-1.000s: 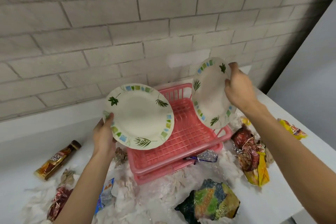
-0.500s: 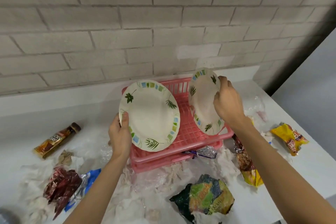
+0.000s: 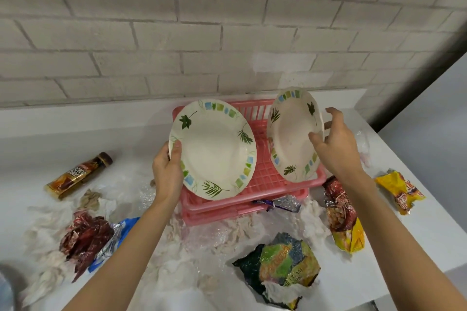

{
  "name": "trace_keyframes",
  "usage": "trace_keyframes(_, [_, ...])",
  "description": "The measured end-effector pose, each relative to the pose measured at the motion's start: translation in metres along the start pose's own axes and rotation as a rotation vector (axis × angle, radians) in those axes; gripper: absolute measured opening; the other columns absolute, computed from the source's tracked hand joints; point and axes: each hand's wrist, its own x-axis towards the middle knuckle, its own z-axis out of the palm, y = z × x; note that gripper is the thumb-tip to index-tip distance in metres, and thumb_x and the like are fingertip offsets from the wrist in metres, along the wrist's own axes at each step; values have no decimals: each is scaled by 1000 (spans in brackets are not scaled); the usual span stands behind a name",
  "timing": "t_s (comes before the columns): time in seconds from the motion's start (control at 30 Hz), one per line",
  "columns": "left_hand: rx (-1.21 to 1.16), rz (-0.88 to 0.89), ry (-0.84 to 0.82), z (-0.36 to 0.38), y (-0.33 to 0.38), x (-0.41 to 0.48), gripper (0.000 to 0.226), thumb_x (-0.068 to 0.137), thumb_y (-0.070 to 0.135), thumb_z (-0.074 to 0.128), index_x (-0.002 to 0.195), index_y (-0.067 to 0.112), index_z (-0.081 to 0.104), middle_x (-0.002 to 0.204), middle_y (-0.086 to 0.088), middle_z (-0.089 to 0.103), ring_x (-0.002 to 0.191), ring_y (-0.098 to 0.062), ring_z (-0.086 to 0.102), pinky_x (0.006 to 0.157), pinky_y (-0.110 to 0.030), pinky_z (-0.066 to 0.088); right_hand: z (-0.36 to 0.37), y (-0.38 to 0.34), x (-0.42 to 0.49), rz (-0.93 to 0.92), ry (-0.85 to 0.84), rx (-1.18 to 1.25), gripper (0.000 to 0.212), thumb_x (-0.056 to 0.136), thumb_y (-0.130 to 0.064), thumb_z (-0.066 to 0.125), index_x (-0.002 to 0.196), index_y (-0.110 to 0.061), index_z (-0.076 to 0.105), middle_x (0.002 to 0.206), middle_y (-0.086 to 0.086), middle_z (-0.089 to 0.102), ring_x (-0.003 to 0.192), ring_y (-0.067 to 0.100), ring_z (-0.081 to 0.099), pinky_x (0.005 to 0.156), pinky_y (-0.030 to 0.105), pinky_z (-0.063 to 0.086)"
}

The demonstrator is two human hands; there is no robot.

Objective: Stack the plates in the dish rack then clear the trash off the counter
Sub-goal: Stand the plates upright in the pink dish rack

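Thumb of the left hand (image 3: 166,171) presses on the front of the left plate (image 3: 214,151) at its left rim, with the fingers curled behind it: a firm grasp. That plate is held tilted, face toward the camera, in front of and above the pink dish rack (image 3: 262,177). Whether its lower edge touches the rack cannot be told. The right hand (image 3: 336,144) is loose, its fingers spread and mostly clear of the right plate (image 3: 294,134), with only the thumb tip at the plate's right rim. It looks like steadying, not a grip. The right plate stands on edge, leaning a little, its lower rim down at the rack's right side.

Judging from this, the first half of the task is midway: one plate appears set in the rack and one is not yet in. The second half has not begun. The white counter (image 3: 417,235) around the rack holds all the trash:
- a brown wrapper (image 3: 78,174) well to the left;
- a crumpled red wrapper (image 3: 86,237) near the left forearm;
- a green and black bag (image 3: 283,262) in front;
- a red and yellow bag (image 3: 343,217) just right of the rack;
- a yellow wrapper (image 3: 399,192) further right;
- a silver wrapper (image 3: 280,203) against the rack's front edge;
- crumpled tissues (image 3: 227,232) spread between them.
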Motion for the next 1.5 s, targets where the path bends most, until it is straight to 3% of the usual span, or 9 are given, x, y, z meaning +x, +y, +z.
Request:
trace_keyframes(0.23, [-334, -306, 82, 0, 7, 9, 20, 100, 23, 52, 115, 15, 63, 89, 0, 72, 76, -18, 69, 77, -37, 57, -36, -41, -11, -153, 258, 161, 42, 88, -27, 61, 128, -25, 46, 115, -3, 56, 93, 10, 54, 78, 40, 51])
trace_keyframes(0.33, [-425, -392, 111, 4, 10, 10, 30, 98, 24, 56, 124, 11, 58, 98, -6, 71, 81, -23, 68, 81, -43, 56, -32, -61, -19, -158, 88, 222, 22, 88, -31, 56, 108, -25, 59, 82, 0, 67, 71, 15, 62, 63, 38, 53])
trace_keyframes(0.47, [-521, -504, 89, 11, 4, 6, 29, 97, 23, 57, 123, 12, 59, 102, -8, 71, 72, -20, 72, 58, -34, 60, -9, -67, -26, -2, -292, 113, 46, 95, -48, 49, 95, -6, 69, 71, 7, 73, 54, 21, 66, 66, 36, 56])
trace_keyframes(0.6, [-560, -586, 16, 21, 4, -6, 21, 97, 21, 56, 116, 12, 60, 95, -7, 72, 63, -17, 72, 54, -34, 60, 3, -72, -30, 165, -399, 461, 18, 96, -24, 58, 102, -9, 63, 72, 5, 71, 60, 18, 69, 65, 35, 58])
trace_keyframes(0.67, [-492, -577, -86, 25, 2, -10, 23, 97, 18, 55, 119, 12, 59, 99, -8, 72, 70, -17, 73, 60, -34, 61, -1, -75, -28, 166, -311, 542, 17, 92, -6, 60, 105, -18, 58, 83, -7, 62, 68, -3, 67, 65, 15, 54])
trace_keyframes(0.77, [-98, -435, -313, 29, -4, -16, 31, 100, 20, 51, 129, 9, 54, 105, -9, 72, 79, -18, 72, 67, -35, 62, -8, -69, -19, 129, -231, 529, 34, 87, -6, 63, 117, -21, 59, 107, -4, 66, 94, 4, 66, 76, 18, 54])
trace_keyframes(1.03, [1145, 492, -903, 23, -18, -36, 62, 87, 73, 37, 125, 30, 61, 98, 10, 73, 76, -4, 66, 73, -25, 58, -61, -63, 1, -90, -51, 207, 10, 89, -6, 55, 95, -12, 61, 86, 5, 68, 63, 16, 63, 51, 24, 50])
trace_keyframes(1.2, [1079, 625, -868, 12, -31, -39, 37, 93, 52, 52, 123, 34, 64, 109, 14, 71, 92, -6, 66, 80, -33, 56, -62, -56, 12, -152, -39, -57, 16, 87, -14, 50, 99, -10, 58, 89, 14, 65, 76, 38, 61, 59, 46, 57])
trace_keyframes(1.5, [998, 584, -847, 16, -28, -42, 29, 92, 42, 58, 118, 34, 68, 101, 16, 73, 85, -1, 65, 78, -24, 55, -19, -53, 18, -156, -154, -302, 34, 91, -7, 47, 123, 0, 51, 85, 16, 54, 63, 34, 54, 52, 33, 45])
